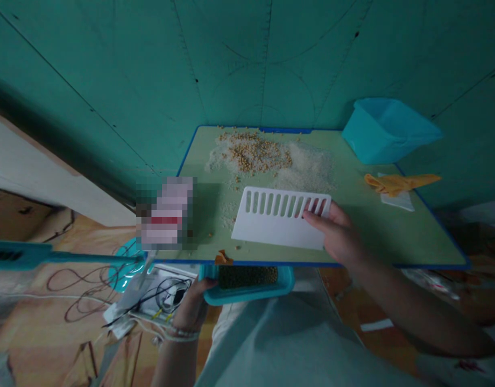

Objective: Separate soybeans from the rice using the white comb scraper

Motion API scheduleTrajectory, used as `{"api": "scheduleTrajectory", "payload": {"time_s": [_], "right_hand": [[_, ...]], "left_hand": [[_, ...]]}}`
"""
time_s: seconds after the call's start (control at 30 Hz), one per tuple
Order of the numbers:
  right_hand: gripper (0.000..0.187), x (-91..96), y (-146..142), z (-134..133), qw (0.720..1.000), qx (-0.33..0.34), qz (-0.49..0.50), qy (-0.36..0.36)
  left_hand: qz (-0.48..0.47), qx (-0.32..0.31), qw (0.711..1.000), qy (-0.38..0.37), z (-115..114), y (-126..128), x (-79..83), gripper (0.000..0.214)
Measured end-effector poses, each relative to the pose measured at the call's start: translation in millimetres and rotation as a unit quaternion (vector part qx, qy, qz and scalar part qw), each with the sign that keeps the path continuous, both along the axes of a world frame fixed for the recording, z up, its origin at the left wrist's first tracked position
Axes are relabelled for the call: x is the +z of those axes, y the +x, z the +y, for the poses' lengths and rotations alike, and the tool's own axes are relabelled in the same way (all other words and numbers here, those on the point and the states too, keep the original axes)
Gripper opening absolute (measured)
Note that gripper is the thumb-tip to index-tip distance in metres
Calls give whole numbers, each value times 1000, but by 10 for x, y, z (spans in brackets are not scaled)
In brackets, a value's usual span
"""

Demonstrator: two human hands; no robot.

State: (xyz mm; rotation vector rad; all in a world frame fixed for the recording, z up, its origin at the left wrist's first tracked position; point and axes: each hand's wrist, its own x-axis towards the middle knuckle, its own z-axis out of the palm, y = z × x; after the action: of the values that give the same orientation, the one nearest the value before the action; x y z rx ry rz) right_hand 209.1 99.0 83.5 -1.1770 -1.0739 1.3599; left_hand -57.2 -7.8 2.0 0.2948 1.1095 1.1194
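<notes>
My right hand (339, 235) grips the right end of a white slotted plastic scraper (277, 217) that lies flat on a green board (376, 226) with a blue rim. Beyond the scraper, a pile of tan grains (253, 153) sits mixed with white powdery grain (308, 167) near the board's far edge. My left hand (193, 307) holds a teal tray (247, 285) under the board's near edge; the tray contains dark green grains. A few loose grains lie scattered near the scraper.
A teal plastic tub (387, 129) stands at the board's far right corner, an orange cloth (398, 183) beside it. A blurred-out patch (167, 215) covers the board's left edge. A teal bar (49, 258), cables and a white box (162, 295) lie lower left. Teal wall behind.
</notes>
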Motion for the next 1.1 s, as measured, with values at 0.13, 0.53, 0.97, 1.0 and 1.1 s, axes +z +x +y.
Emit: {"api": "scheduleTrajectory", "payload": {"time_s": [0.13, 0.53, 0.97, 1.0, 1.1], "right_hand": [[21, -16, -19, 24, 1000, 18, 2, -7], [22, 55, 6, -88, 996, 78, -18, -25], [20, 78, -551, 156, 997, 71, -9, 34], [19, 86, -568, 144, 996, 83, -13, 34], [17, 119, -595, 70, 993, 113, -34, 29]], "left_hand": [[4, 14, 1000, -6, -16, 6, 30, 11], [0, 4, 1000, -9, -13, -5, -24, 11], [20, -20, 999, -29, -91, -197, 88, 33], [17, -23, 999, -30, -97, -213, 84, 35], [9, -30, 999, -26, -112, -244, 65, 37]]}}
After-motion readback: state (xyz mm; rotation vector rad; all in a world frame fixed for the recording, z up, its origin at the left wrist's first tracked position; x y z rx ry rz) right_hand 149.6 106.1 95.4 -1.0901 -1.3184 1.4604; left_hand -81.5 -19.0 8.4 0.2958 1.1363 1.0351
